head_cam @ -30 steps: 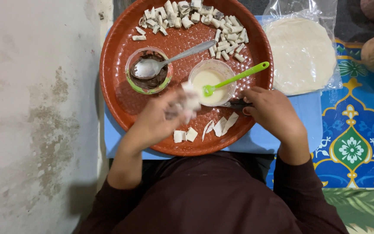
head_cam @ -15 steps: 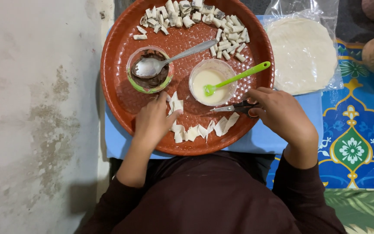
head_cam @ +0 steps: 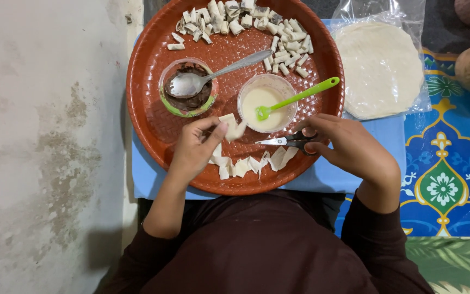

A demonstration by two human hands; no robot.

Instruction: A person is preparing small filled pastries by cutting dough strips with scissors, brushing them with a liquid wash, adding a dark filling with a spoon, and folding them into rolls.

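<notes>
Head view, looking straight down. A round red-brown woven tray (head_cam: 153, 109) rests on a pale blue board (head_cam: 354, 174) just in front of the person's lap; its near rim overhangs toward the body, and its left rim lies close to a stained plaster wall (head_cam: 44, 136). Bare tray surface remains on the left side and between the two cups.

The left hand (head_cam: 194, 152) is curled, pinching a small cut piece of pastry wrapper (head_cam: 231, 128) between thumb and fingertips, lifted just beside the batter cup. The right hand (head_cam: 349, 144) is closed around the handles of small scissors (head_cam: 284, 141), whose blades point left, near the wrapper piece but apart from it.

Along the near rim lies a row of cut wrapper pieces (head_cam: 246, 163), too overlapped to count. Two cups stand mid-tray: one with dark filling (head_cam: 189, 90) and a metal spoon (head_cam: 213, 76), one with pale batter (head_cam: 265, 103) and a green spatula (head_cam: 300, 98). A heap of small filled rolls (head_cam: 246, 24), several dozen, lines the far rim. One stack of round wrappers in a clear bag (head_cam: 382, 68) lies right of the tray, on a patterned mat (head_cam: 447, 185).
</notes>
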